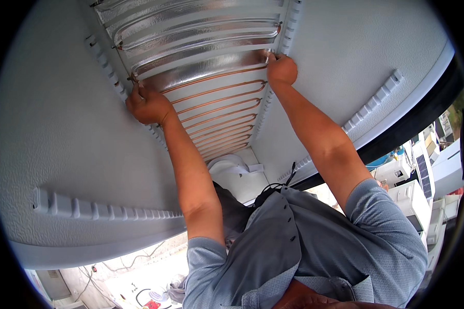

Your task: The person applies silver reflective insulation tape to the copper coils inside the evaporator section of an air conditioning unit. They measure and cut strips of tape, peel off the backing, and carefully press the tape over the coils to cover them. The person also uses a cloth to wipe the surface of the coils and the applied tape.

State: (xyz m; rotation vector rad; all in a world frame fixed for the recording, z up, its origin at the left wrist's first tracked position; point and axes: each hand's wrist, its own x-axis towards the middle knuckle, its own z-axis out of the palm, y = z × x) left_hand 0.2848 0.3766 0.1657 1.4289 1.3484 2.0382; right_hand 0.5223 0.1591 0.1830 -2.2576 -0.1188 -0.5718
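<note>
Inside a white refrigerator cabinet (62, 134), bent copper tubing (216, 108) runs back and forth across the back wall. Shiny strips of foil tape (201, 31) cover its upper runs. A lower foil tape strip (206, 72) stretches between my two hands, just above the bare copper runs. My left hand (150, 105) is closed at its left end, fingers pinched by the shelf rail. At the right end, my right hand (283, 70) is also closed, its thumb and fingers at the strip's corner. The fingertips are partly hidden.
Notched white shelf rails (108, 210) line both side walls, including one at the right front (371, 108). Low in the cabinet lies a curled white strip (229, 165). Outside, white appliances (410, 201) stand at the right, and cables (134, 262) lie on the floor at lower left.
</note>
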